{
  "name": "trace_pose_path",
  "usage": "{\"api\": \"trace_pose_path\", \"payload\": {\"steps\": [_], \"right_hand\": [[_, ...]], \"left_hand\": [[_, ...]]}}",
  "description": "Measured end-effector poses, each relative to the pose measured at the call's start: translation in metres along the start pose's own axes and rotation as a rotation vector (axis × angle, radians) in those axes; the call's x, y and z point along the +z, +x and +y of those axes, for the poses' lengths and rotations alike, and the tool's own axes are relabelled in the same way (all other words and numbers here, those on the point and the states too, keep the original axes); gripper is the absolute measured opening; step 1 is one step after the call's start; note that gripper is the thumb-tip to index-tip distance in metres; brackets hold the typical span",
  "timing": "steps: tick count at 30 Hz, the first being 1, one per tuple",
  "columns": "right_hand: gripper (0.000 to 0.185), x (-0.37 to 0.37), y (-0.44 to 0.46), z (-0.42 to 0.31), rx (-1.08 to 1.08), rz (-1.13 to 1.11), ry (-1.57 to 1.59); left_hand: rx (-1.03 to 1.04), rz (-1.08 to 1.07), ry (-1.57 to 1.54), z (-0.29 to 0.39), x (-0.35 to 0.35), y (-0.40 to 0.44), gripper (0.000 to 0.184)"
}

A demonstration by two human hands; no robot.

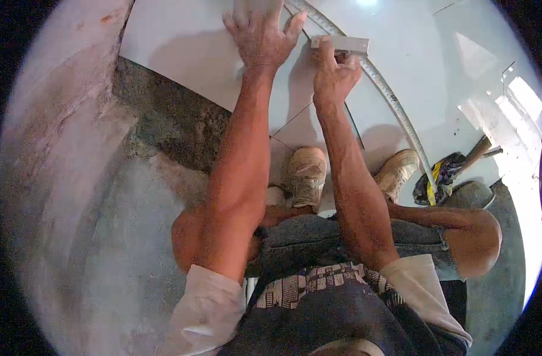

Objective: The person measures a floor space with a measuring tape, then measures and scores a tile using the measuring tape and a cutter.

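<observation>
Top edge crops left hand (262,38); ruler (395,105) markings illegible.

No readable words or numbers, fine markings on the long strip (395,107) too small to read

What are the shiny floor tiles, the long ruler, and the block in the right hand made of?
The floor tiles look like glazed ceramic or porcelain: pale and glossy, with bright reflections. The long ruler is probably metal: a greyish strip with markings. The block in the right hand is pale grey and straight-edged; it could be metal or plastic, I can't tell.
</observation>
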State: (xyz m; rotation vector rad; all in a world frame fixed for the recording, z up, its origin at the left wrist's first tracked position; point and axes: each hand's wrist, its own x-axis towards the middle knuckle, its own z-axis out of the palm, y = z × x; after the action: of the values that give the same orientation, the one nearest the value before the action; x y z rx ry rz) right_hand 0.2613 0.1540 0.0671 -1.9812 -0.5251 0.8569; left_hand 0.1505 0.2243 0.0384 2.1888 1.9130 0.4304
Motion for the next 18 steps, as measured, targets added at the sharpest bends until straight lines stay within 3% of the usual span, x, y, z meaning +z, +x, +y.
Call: {"api": "trace_pose_path", "payload": {"steps": [5, 8, 9, 13, 16, 18], "right_hand": [[0.036, -0.004, 0.007, 0.004, -0.086, -0.064, -0.085], [0.029, 0.000, 0.005, 0.004, -0.138, 0.055, -0.173], [0.026, 0.001, 0.002, -0.004, -0.025, 0.015, 0.050], [0.025, 0.001, 0.001, -0.001, -0.027, -0.024, 0.014], [0.033, -0.005, 0.002, -0.009, -0.113, -0.028, -0.244], [0.031, -0.006, 0.006, -0.012, -0.102, -0.057, -0.229]], "left_hand": [[-0.019, -0.020, -0.016, 0.005, -0.006, 0.005, 0.066], [-0.002, 0.010, -0.012, 0.002, -0.002, 0.003, 0.066], [0.011, 0.025, -0.010, 0.004, -0.002, 0.006, 0.067], [0.013, 0.027, 0.003, 0.000, -0.003, 0.000, 0.068], [-0.032, -0.027, -0.006, 0.004, -0.004, 0.001, 0.067], [-0.012, -0.015, -0.005, 0.004, -0.003, 0.003, 0.067]]}}
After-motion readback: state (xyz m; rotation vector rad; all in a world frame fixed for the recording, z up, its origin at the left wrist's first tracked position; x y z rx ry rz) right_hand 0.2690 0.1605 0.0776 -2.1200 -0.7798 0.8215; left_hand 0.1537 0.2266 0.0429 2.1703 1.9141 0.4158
